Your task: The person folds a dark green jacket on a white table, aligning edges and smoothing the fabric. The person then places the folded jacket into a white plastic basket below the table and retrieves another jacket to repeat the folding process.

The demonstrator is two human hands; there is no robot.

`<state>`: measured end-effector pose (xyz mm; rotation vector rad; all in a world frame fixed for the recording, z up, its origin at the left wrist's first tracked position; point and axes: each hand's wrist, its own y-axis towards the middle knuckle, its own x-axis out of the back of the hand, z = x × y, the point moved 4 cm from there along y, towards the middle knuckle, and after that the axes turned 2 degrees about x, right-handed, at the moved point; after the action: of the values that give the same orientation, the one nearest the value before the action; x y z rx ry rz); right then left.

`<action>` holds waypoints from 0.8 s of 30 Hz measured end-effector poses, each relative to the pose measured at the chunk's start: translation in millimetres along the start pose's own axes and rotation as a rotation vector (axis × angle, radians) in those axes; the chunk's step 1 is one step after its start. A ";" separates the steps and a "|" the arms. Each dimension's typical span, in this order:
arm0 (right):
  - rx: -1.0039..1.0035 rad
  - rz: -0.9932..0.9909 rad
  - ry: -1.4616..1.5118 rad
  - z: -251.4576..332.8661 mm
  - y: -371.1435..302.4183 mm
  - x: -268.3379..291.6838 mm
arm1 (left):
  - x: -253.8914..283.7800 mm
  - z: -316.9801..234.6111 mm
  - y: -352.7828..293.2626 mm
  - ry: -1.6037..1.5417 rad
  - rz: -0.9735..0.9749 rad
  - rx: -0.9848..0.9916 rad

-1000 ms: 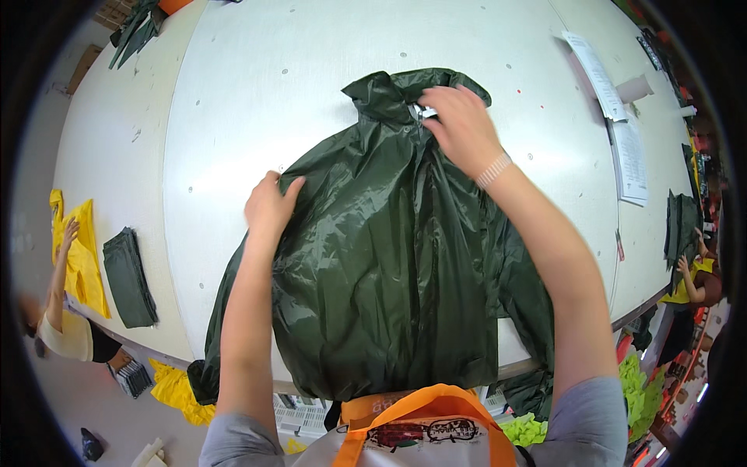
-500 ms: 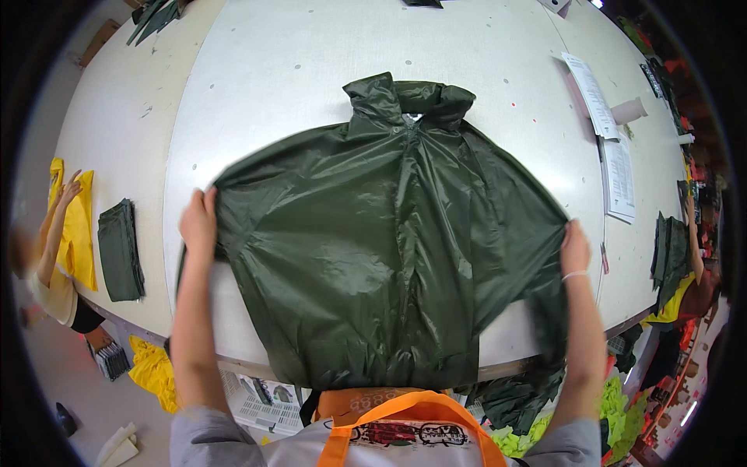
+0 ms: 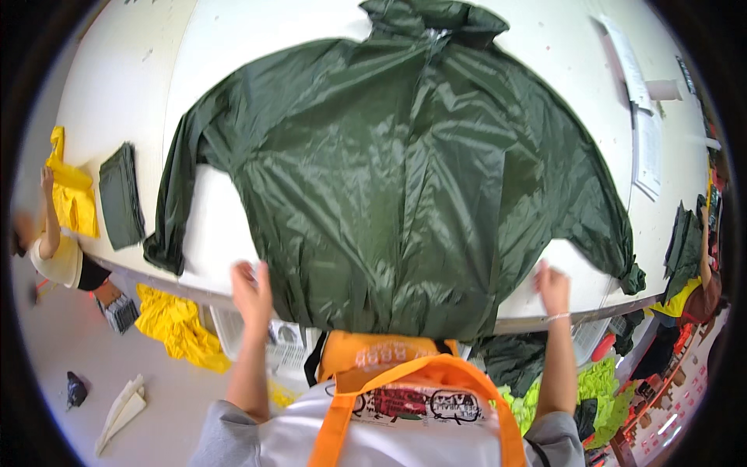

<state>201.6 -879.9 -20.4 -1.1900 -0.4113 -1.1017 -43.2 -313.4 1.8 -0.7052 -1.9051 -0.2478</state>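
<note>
A dark green jacket [image 3: 334, 179] of shiny, wrinkled fabric lies spread on the white table, its collar [image 3: 436, 19] at the far side. Both sleeves angle outward and down, and the hem reaches the near table edge. Beside the jacket's lower left edge is my left hand [image 3: 250, 296], thumb and fingers apart with nothing between them. My right hand [image 3: 553, 289] is over the table edge, off the lower right side of the jacket. Its fingers are loosely bent and a little blurred, with nothing seen in them.
A folded dark green stack [image 3: 121, 198] and yellow garments [image 3: 74, 187] lie at the left, near another person's arm [image 3: 50, 222]. Paper sheets [image 3: 646, 148] lie at the right. Yellow fabric [image 3: 179, 327] hangs below the table; lime fabric [image 3: 599, 389] is at lower right.
Both hands have let go of the sleeves and moved inward and down, to either side of the hem. The sleeves now lie extended, and the jacket appears higher in view.
</note>
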 end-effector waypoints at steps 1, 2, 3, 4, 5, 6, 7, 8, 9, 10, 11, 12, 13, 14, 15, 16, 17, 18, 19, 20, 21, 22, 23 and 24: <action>-0.035 0.136 0.116 -17.8 -34.9 -29.8 | 0.0 21.1 -40.6 -0.021 0.103 0.158; -0.060 0.271 0.231 -20.5 -57.9 -53.6 | -7.0 41.9 -71.9 -0.047 0.191 0.322; -0.036 0.271 0.251 -8.2 -68.4 -63.7 | -17.3 52.2 -90.6 -0.112 0.179 0.283; -0.013 0.270 0.270 6.8 -75.7 -71.9 | -22.0 56.0 -107.6 -0.177 0.167 0.243; -0.082 0.251 0.356 24.7 -73.3 -74.1 | -24.0 37.3 -105.3 -0.149 0.207 0.149; 0.002 0.236 0.268 42.3 -68.1 -69.4 | -21.6 18.9 -99.2 0.007 0.105 0.009; 0.076 0.203 0.313 41.5 -61.7 -70.1 | -23.6 13.5 -91.3 -0.088 0.008 0.064; 0.148 0.173 0.362 36.9 -54.5 -71.6 | -27.6 19.2 -82.7 -0.140 -0.069 0.171; 0.175 0.135 0.480 34.2 -49.4 -73.1 | -30.5 22.6 -76.6 -0.061 -0.103 0.118; 0.201 0.095 0.598 31.1 -47.4 -73.7 | -31.5 28.8 -72.8 0.018 -0.135 0.064; 0.184 0.109 0.524 27.1 -45.9 -74.7 | -34.9 35.7 -73.8 0.068 -0.123 0.014; 0.159 -0.033 0.565 26.0 -43.1 -67.9 | -36.4 38.5 -71.6 0.117 -0.108 -0.045; 0.132 -0.178 0.604 27.6 -41.1 -59.1 | -35.1 44.7 -69.2 0.093 -0.086 0.008; 0.105 -0.328 0.638 26.0 -41.5 -46.5 | -27.7 33.9 -68.6 -0.211 0.000 0.200; 0.003 -0.369 0.746 14.4 -36.5 -22.6 | -28.6 49.4 -69.2 -0.313 0.035 0.201; -0.026 -0.383 0.786 -1.1 -28.6 -4.6 | -28.6 66.1 -68.5 -0.414 0.070 0.203; -0.045 -0.256 0.683 -10.4 -27.0 4.8 | -24.7 58.1 -66.1 -0.498 0.100 0.232; -0.062 -0.129 0.579 -17.7 -28.9 9.0 | -27.8 62.9 -64.4 -0.569 0.122 0.260; -0.122 0.052 0.518 -23.3 -37.4 -3.6 | -30.6 58.6 -64.7 -0.605 0.130 0.295; -0.182 0.232 0.458 -17.9 -53.2 -22.5 | -32.0 50.1 -64.2 -0.640 0.138 0.328; -0.169 0.289 0.485 2.9 -72.7 -41.4 | -35.5 45.5 -64.8 -0.566 0.161 0.358; -0.153 0.345 0.510 22.8 -87.6 -57.6 | -38.7 41.2 -66.2 -0.494 0.182 0.388; -0.050 0.277 0.524 17.7 -85.7 -76.1 | -39.5 32.1 -67.3 -0.454 0.201 0.397; 0.052 0.215 0.537 9.7 -82.7 -94.5 | -38.0 25.8 -68.9 -0.455 0.184 0.367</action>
<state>91.1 -824.7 -45.0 -0.8258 0.1008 -1.1609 -91.8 -370.4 -33.4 -0.7185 -2.2114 0.4030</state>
